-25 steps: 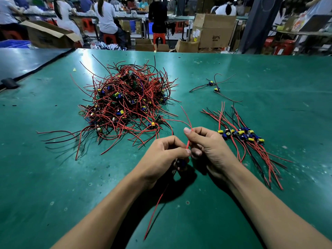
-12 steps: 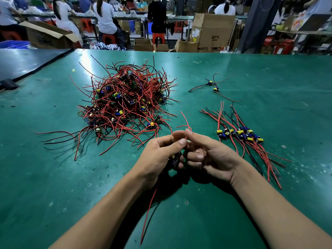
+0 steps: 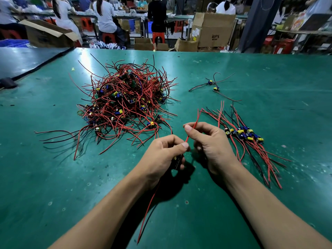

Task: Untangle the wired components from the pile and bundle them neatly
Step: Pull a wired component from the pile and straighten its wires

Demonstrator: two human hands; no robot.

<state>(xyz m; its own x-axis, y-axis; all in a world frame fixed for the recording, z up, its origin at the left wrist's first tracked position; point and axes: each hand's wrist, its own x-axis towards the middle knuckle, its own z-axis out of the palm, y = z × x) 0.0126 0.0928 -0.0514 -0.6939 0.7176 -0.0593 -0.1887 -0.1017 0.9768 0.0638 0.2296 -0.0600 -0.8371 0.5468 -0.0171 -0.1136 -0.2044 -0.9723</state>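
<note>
A tangled pile of red and black wired components (image 3: 125, 103) lies on the green table (image 3: 53, 186), left of centre. To the right lies a sorted bundle (image 3: 246, 137), its small boards side by side and wires fanned out. My left hand (image 3: 161, 159) grips one small dark board (image 3: 177, 161), with a red wire (image 3: 149, 209) trailing toward me. My right hand (image 3: 208, 142) pinches that component's other red wire (image 3: 195, 125) between thumb and fingers, holding it up and away.
Two loose components (image 3: 213, 85) lie beyond the bundle. A darker table (image 3: 21, 62) adjoins at the far left. Past the far edge stand cardboard boxes (image 3: 212, 29), red stools and several seated or standing people.
My right hand has slid up along the red wire and straightened it away from me. The left hand still holds the board, slightly lower. The pile and bundle have not moved.
</note>
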